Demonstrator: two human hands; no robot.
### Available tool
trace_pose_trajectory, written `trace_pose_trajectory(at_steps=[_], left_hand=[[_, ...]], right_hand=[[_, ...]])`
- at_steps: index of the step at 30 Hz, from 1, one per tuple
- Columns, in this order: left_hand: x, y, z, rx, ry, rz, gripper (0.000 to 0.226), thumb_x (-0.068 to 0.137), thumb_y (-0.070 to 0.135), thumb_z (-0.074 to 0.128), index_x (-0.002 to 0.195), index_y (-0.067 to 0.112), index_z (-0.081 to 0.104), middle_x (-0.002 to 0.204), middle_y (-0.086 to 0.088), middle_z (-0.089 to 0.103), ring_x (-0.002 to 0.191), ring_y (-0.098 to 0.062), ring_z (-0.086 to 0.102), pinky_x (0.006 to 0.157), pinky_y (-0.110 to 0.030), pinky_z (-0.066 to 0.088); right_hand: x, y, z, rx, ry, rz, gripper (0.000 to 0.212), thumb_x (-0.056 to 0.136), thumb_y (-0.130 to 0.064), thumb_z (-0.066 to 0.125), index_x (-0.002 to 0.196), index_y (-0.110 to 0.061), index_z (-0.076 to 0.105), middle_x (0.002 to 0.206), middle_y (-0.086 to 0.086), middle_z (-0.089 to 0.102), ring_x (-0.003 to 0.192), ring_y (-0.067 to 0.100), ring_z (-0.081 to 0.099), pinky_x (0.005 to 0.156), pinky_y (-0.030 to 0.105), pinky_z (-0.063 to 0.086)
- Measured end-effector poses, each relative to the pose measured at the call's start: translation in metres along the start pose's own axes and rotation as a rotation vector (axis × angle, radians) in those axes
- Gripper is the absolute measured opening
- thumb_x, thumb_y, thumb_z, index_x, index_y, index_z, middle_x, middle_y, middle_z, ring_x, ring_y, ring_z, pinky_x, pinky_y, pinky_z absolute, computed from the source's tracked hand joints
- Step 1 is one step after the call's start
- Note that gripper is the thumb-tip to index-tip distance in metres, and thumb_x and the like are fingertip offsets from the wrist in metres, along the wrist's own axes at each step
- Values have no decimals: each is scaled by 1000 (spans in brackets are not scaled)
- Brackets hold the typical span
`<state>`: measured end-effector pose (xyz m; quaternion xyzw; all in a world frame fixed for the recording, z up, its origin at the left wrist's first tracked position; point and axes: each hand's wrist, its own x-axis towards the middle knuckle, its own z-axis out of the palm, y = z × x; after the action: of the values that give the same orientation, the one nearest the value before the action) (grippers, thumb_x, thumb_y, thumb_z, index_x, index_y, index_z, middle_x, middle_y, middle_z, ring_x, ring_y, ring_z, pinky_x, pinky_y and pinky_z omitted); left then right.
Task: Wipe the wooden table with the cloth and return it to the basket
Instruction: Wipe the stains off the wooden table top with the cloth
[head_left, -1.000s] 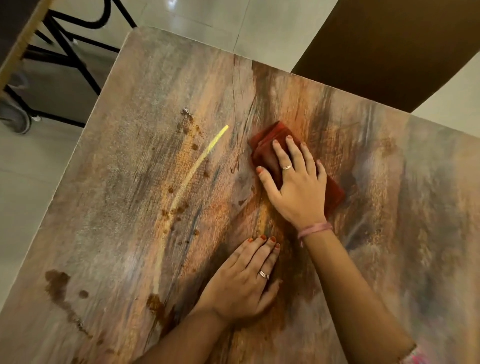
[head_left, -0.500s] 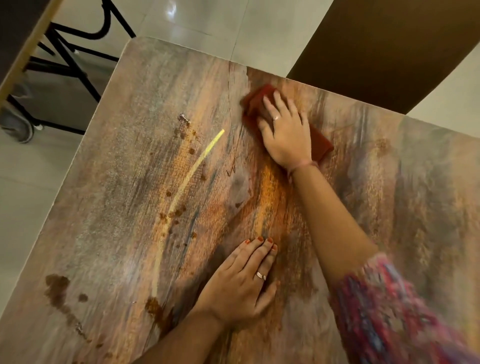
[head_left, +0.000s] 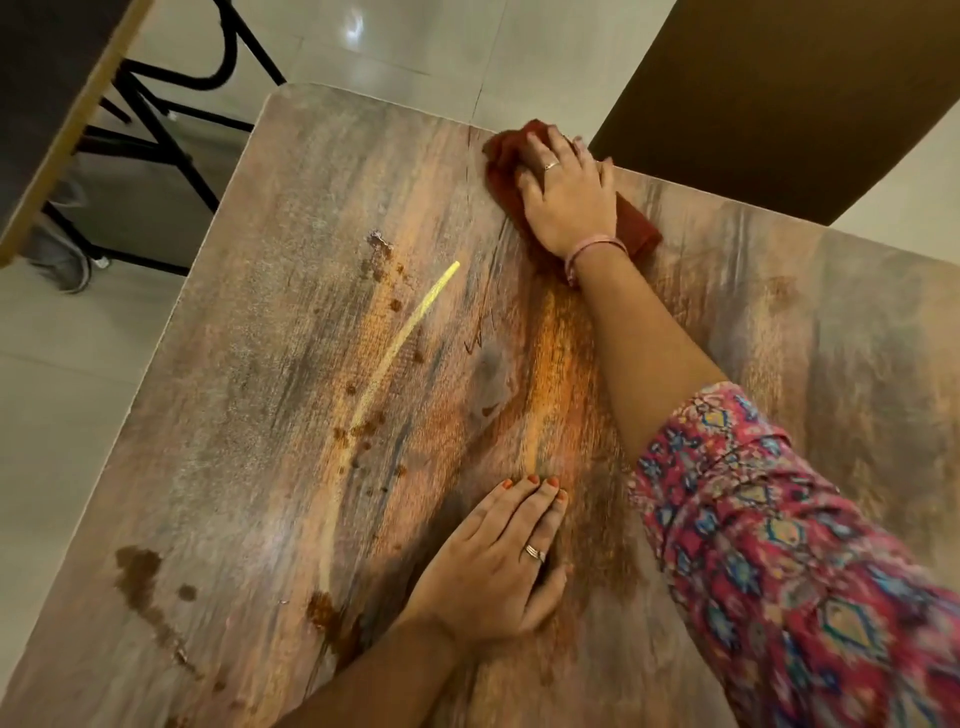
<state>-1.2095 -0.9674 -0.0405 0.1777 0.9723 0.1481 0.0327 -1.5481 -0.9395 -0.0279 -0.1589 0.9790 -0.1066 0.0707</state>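
A streaked brown wooden table (head_left: 260, 415) carries a bunched rust-red cloth (head_left: 506, 161) at its far edge, pressed flat under the right hand (head_left: 569, 202), fingers extended over it, while the left hand (head_left: 498, 566) rests open-palmed near the table's front. Pushed further, the crumpled cloth could slip off the table's far edge, and brown spill spots (head_left: 140, 571) toward the table's left remain unwiped.

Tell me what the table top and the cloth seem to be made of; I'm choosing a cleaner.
Table: looks like wood or a wood-print laminate, smooth with slight sheen; streaky grain, soft glare. Cloth: soft woven fabric, dark red, matte; it creases under the right hand.
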Motion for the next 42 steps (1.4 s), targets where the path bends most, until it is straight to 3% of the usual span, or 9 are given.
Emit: trace_pose_trajectory(at_steps=[5, 10, 13, 22, 27, 30, 33, 36, 42], left_hand=[[-1, 1, 0, 16, 30, -9, 57, 92, 48, 44, 134, 12, 54, 138, -5, 54, 131, -21, 46, 114, -36, 26], [-1, 3, 5, 14, 90, -4, 48, 88, 47, 49, 118, 14, 68, 125, -5, 64, 124, -24, 54, 109, -38, 34], [1, 2, 5, 2, 106, -3, 52, 89, 46, 48, 125, 12, 63, 131, -6, 60, 125, -23, 52, 110, -37, 32], [1, 2, 1, 3, 85, 18, 55, 93, 43, 44, 132, 6, 55, 134, -10, 56, 128, -25, 48, 114, -38, 30], [0, 3, 5, 40, 102, 13, 57, 92, 46, 45, 132, 7, 55, 134, -10, 57, 128, -26, 49, 112, -40, 33], [0, 3, 8, 30, 148, 20, 52, 89, 45, 51, 123, 7, 63, 126, -11, 62, 120, -28, 55, 107, -41, 40], [0, 4, 9, 33, 178, 17, 50, 87, 45, 52, 119, 9, 66, 122, -10, 64, 117, -28, 57, 106, -40, 41], [0, 2, 6, 44, 142, 14, 57, 90, 46, 47, 131, 7, 57, 133, -9, 58, 126, -26, 51, 109, -39, 37], [-1, 3, 6, 31, 112, 15, 58, 91, 45, 48, 134, 6, 54, 135, -10, 56, 129, -26, 48, 109, -40, 36]], right_hand=[[-106, -5, 8, 57, -6, -183, 49, 99, -34, 38, 148, -27, 36, 157, -4, 28, 147, 22, 18, 118, 48, 12], [-223, 3, 7, 123, -83, -253, 45, 91, -18, 51, 135, -22, 55, 147, -4, 46, 141, 26, 34, 114, 48, 24], [-197, 0, 4, 142, -93, -261, 44, 89, -7, 56, 131, -19, 58, 144, 0, 49, 139, 29, 37, 114, 51, 29], [-7, -37, 2, 81, 14, -22, 49, 98, -16, 36, 146, -27, 38, 158, -6, 25, 148, 21, 14, 120, 46, 11], [-114, -22, 9, 164, -15, -273, 46, 95, -20, 46, 140, -28, 47, 153, -9, 36, 145, 18, 22, 117, 41, 14], [-204, -4, 9, 192, -90, -422, 44, 90, -27, 51, 133, -35, 54, 148, -14, 42, 142, 13, 29, 106, 35, 22], [-220, 12, 6, 126, -153, -531, 44, 87, -34, 53, 130, -41, 55, 147, -18, 41, 139, 12, 35, 96, 36, 27], [-161, 12, 4, 97, -81, -436, 44, 88, -38, 53, 132, -42, 53, 148, -18, 40, 137, 15, 36, 96, 42, 29], [-59, -13, 10, -25, 29, -77, 51, 98, -47, 35, 148, -39, 30, 159, -12, 20, 147, 20, 15, 110, 48, 19]])
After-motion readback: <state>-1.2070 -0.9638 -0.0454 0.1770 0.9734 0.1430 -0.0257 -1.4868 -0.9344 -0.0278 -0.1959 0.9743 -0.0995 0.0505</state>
